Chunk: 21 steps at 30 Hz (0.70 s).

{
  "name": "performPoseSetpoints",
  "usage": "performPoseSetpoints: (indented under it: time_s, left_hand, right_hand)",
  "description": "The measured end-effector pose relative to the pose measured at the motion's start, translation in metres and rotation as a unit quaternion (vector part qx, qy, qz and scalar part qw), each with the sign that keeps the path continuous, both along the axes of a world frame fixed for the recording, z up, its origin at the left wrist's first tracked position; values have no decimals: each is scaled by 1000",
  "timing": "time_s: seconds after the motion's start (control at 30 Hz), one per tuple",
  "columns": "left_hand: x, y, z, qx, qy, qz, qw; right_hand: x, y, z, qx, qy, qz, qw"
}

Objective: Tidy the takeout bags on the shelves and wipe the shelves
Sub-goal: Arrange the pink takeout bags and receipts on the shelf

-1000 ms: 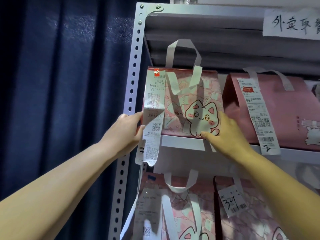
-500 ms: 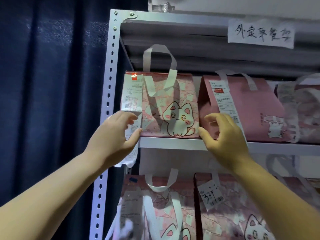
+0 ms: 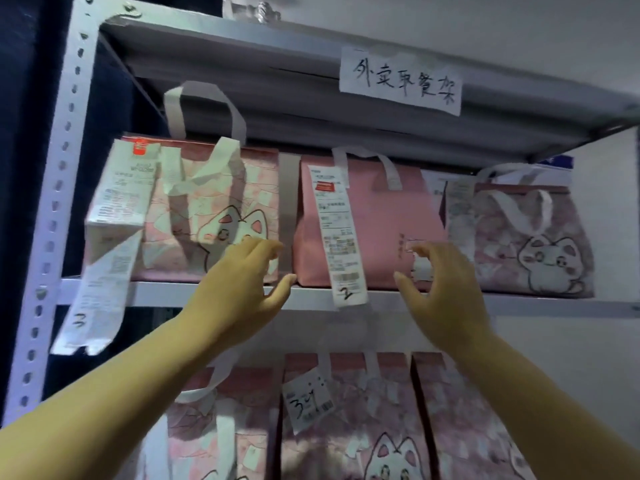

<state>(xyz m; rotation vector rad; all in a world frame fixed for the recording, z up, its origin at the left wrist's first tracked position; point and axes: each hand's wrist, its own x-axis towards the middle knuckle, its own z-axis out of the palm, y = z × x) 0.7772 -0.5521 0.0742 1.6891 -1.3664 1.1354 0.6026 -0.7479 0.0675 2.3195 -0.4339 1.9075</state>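
Note:
Three takeout bags stand on the upper shelf [image 3: 166, 293]: a cat-print bag [image 3: 207, 202] at the left with a long receipt marked 3, a plain pink bag [image 3: 377, 216] in the middle with a receipt [image 3: 341, 237] marked 2, and another cat-print bag [image 3: 530, 244] at the right. My left hand [image 3: 242, 289] is at the pink bag's lower left corner, fingers spread, thumb by the bag's base. My right hand [image 3: 446, 292] hovers in front of the pink bag's right half, fingers loosely bent, holding nothing.
Several more cat-print bags [image 3: 346, 427] fill the shelf below, one tagged 3. A perforated white upright [image 3: 52, 202] bounds the rack on the left, beside a dark curtain [image 3: 17, 98]. A handwritten paper sign [image 3: 401, 81] hangs on the top shelf edge.
Both hands have left the left cat-print bag and moved right to either side of the plain pink bag. The view has swung right and closer.

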Motion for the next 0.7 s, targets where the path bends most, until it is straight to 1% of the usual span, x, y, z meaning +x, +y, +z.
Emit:
performPoseSetpoints:
  time_s: [0.1,0.17,0.23,0.37,0.43,0.57,0.7]
  left_hand:
    - [-9,-27,0,-7,21,-3,1000]
    - [-13,-40,0,-5,39,1,999]
    - [-15,-51,0,6,63,12,998]
    - [-19,-64,-3,9,110,7,994]
    - [-20,-66,-4,6,126,5,992]
    - [-17,-65,-5,2,138,13,990]
    - [-19,-64,-4,0,142,21,990]
  right_hand:
    - [-10,-33,3,46,35,-48,997]
    - [-11,-50,6,87,50,-58,993]
    - [-11,-62,7,126,61,-46,989]
    - [-8,-75,5,187,93,17,978]
    - [-8,-79,3,181,87,42,979]
    - [-12,-81,2,136,57,59,987]
    - [-13,-82,4,134,56,66,987]
